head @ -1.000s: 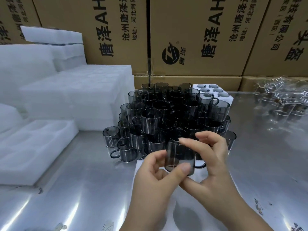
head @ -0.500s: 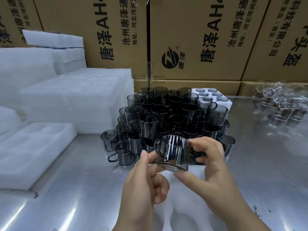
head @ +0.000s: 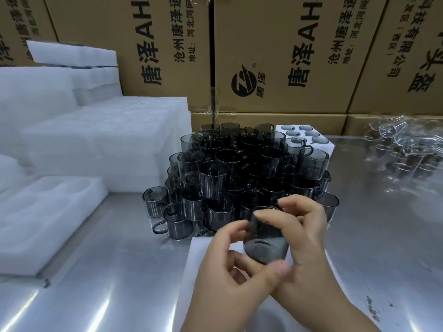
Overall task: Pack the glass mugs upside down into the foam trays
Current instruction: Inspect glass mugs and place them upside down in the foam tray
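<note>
Lower centre, glass mug [head: 263, 243]: turned further over than a moment ago; we judge the flip nearly done.
Right hand [head: 309, 236]: fingers grip it.
Left hand [head: 227, 274]: fingers pinch it.
Foam tray [head: 197, 257]: waiting beneath.

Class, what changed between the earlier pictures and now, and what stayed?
The mug was rotated between both hands: upright first, then on its side, now tilted with a round end toward the camera. The left hand shifted its thumb underneath; the right hand kept hold; mug pile and foam trays stayed.

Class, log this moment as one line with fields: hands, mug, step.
hands: left hand and right hand both hold one mug | mug: tilted, above foam tray | step: not yet placed
</note>
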